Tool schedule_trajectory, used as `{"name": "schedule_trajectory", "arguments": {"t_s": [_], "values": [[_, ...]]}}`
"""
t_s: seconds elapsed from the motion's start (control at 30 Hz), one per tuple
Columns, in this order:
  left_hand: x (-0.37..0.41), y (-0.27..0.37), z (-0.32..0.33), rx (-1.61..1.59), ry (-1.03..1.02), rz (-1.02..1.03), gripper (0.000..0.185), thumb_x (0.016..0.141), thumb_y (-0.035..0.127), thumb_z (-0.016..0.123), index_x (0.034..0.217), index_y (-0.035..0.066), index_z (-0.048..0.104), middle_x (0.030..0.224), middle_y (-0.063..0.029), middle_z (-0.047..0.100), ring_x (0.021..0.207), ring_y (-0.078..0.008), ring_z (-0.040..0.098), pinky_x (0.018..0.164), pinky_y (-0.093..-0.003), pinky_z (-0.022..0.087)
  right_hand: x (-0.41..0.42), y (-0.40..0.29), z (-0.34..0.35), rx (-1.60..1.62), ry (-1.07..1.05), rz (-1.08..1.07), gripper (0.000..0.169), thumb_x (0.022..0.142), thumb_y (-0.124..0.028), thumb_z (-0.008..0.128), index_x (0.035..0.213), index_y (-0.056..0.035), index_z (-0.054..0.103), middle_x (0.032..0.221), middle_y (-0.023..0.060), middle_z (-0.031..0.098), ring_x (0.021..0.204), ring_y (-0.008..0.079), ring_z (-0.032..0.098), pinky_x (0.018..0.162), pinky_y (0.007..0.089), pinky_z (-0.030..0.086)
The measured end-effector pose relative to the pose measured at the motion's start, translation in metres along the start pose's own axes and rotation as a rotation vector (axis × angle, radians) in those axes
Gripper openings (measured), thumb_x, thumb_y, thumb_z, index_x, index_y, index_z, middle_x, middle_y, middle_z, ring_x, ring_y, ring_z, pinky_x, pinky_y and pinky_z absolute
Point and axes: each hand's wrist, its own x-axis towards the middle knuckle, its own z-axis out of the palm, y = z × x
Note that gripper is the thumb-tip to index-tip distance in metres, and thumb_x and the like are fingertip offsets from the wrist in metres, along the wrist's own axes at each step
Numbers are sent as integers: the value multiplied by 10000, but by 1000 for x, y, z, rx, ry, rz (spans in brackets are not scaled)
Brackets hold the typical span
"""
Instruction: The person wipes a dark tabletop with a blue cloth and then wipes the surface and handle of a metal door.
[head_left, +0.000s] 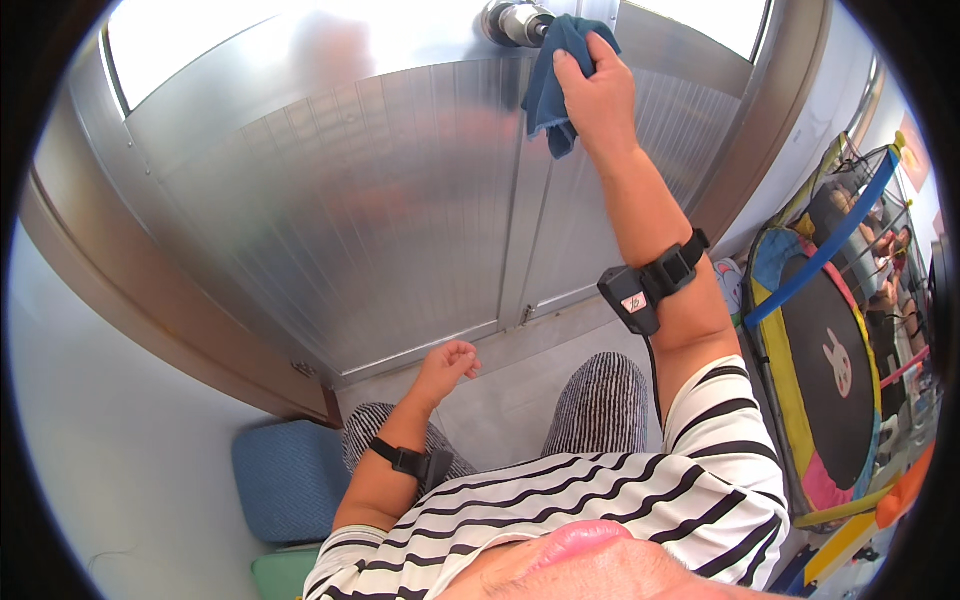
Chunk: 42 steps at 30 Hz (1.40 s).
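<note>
Reaching up to the top of the view, my right hand (600, 90) grips a dark blue cloth (550, 94). The cloth lies against the end of a shiny metal door knob (517, 24). Behind it stands a metal door (375, 195) with ribbed lower panels and bright panes above. My left hand (448, 367) hangs low above my left knee, its fingers loosely curled, and nothing shows in it. A strap with a black device (630, 300) sits on my right forearm, and another strap is on the left one.
A blue woven stool (285, 480) stands at the lower left, with a green seat (289, 576) beside it. On the right is a small trampoline (817, 360) with a blue padded bar and netting. Several people are visible beyond its netting. A bolt (527, 313) sits low on the door.
</note>
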Motion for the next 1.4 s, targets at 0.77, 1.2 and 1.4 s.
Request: {"name": "schedule_trajectory", "arguments": {"t_s": [0.77,1.2,1.4], "values": [[-17,-1,-12,70,-26,49,182,910,124,574,1044,1,566,885,-69,645,752,-124,599,706,-264,500,-10,-16,40,-495,82,-314,241,854,-187,584,989,10,612,899,185,631,848,382,599,744,430,479],[-10,-11,-15,172,-44,36,173,910,112,575,1026,-17,564,892,-70,627,792,-125,617,679,-256,511,21,3,7,-498,174,-243,246,834,-214,548,899,8,631,833,149,619,802,299,598,727,357,465],[-11,-9,-16,211,-48,37,168,907,102,574,1021,-21,565,888,-65,624,791,-123,616,669,-254,509,3,5,10,-478,125,-236,263,827,-164,544,983,22,643,913,160,622,868,344,594,789,395,473]]}}
